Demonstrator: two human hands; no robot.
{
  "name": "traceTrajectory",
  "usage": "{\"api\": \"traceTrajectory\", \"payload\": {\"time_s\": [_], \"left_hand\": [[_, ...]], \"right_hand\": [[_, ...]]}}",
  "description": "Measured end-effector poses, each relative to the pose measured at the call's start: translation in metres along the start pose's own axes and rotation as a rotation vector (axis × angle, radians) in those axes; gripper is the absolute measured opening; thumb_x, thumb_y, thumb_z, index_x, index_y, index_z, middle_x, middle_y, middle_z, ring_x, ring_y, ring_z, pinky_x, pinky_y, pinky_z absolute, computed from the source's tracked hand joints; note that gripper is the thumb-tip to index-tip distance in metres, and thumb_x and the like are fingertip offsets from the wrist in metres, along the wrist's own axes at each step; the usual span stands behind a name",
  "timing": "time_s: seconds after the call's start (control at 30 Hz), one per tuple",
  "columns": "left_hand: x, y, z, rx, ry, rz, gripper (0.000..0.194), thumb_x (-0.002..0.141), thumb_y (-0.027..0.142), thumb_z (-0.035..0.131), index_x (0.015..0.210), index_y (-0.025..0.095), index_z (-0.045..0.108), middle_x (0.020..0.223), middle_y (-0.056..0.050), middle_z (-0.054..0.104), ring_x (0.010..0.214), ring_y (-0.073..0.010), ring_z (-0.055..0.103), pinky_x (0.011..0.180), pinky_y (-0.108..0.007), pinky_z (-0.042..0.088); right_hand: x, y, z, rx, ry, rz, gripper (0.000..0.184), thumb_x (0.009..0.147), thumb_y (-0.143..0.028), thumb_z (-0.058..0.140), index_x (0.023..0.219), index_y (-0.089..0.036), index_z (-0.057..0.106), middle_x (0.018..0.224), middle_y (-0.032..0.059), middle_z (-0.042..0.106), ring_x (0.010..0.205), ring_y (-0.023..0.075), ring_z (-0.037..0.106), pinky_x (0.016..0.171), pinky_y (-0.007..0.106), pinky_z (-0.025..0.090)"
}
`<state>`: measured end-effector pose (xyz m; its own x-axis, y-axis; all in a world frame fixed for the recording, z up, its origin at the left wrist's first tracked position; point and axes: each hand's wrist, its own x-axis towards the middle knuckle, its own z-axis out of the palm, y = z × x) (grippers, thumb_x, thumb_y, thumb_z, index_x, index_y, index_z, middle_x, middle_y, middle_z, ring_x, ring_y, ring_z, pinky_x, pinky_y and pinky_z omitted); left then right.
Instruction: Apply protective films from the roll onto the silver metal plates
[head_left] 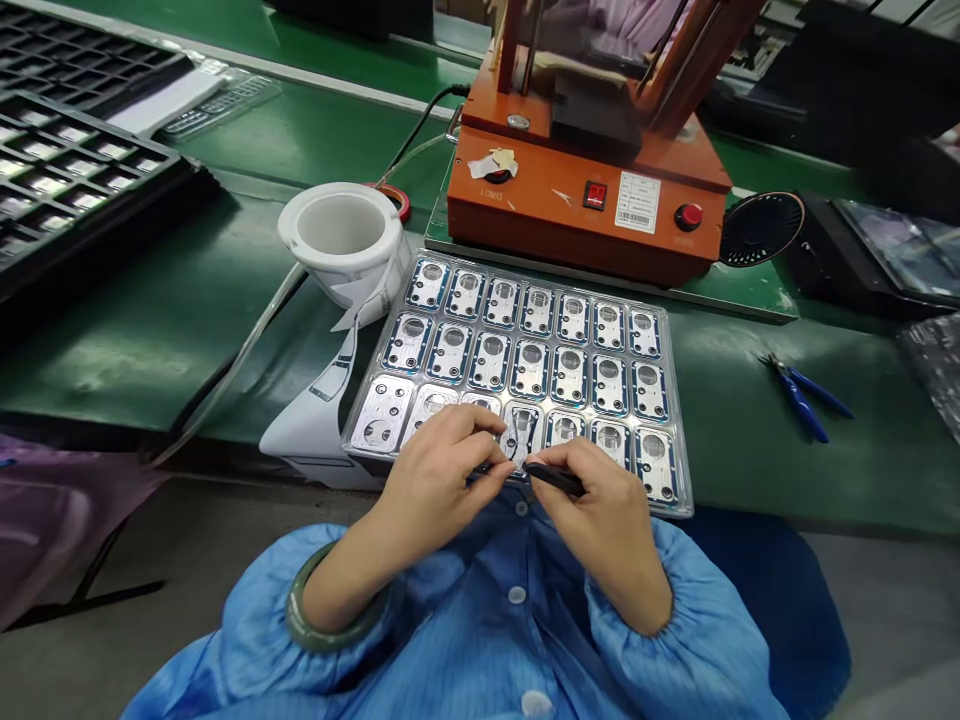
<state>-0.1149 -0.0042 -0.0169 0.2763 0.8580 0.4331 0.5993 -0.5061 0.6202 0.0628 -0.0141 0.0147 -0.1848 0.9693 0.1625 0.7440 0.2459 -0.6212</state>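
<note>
Grip of right hand (pixel 606 510) grasped black tool (pixel 555 477), end near metal plate (pixel 523 430) in six-o'clock row of clear plastic tray (pixel 680 455). Grip of left hand (pixel 442 470): could not tell. Judged step: fine plate handwork; next move called for steady tool.

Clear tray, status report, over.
Right hand gripping black tool; left hand over near row, hold unclear. Clear tray: three rows of metal plates. In the way: left hand covers some plates.
</note>
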Motion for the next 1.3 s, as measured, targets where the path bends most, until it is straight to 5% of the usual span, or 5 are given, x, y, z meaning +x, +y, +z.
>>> {"api": "traceTrajectory", "payload": {"time_s": [0.2, 0.97, 1.3], "left_hand": [[0.001, 0.002, -0.001, 0.010, 0.015, 0.009, 0.014, 0.084, 0.018, 0.053, 0.071, 0.018, 0.058, 0.097, -0.005, 0.064, 0.088, -0.0180, 0.059, 0.075, -0.033, 0.048], [-0.002, -0.002, -0.002, 0.027, -0.034, -0.026, 0.011, 0.083, 0.018, 0.051, 0.074, 0.020, 0.057, 0.099, -0.005, 0.062, 0.090, -0.0199, 0.059, 0.075, -0.034, 0.049], [-0.002, -0.012, 0.005, 0.019, 0.034, -0.035, 0.012, 0.082, 0.023, 0.052, 0.070, 0.023, 0.055, 0.100, -0.003, 0.061, 0.091, -0.0201, 0.060, 0.074, -0.032, 0.051]], "right_hand": [[0.004, 0.004, -0.009, 0.032, -0.129, -0.024, 0.009, 0.082, -0.019, 0.058, 0.079, -0.021, 0.066, 0.076, -0.0014, 0.065, 0.071, 0.0136, 0.061, 0.062, 0.024, 0.040], [0.015, -0.005, -0.016, -0.179, -0.282, -0.045, 0.011, 0.078, -0.010, 0.065, 0.076, -0.020, 0.061, 0.073, -0.0036, 0.062, 0.067, 0.0124, 0.058, 0.058, 0.022, 0.037], [0.020, -0.005, -0.014, -0.185, -0.247, -0.033, 0.011, 0.080, -0.016, 0.068, 0.074, -0.020, 0.060, 0.076, -0.0047, 0.062, 0.070, 0.0114, 0.058, 0.060, 0.021, 0.036]]}}
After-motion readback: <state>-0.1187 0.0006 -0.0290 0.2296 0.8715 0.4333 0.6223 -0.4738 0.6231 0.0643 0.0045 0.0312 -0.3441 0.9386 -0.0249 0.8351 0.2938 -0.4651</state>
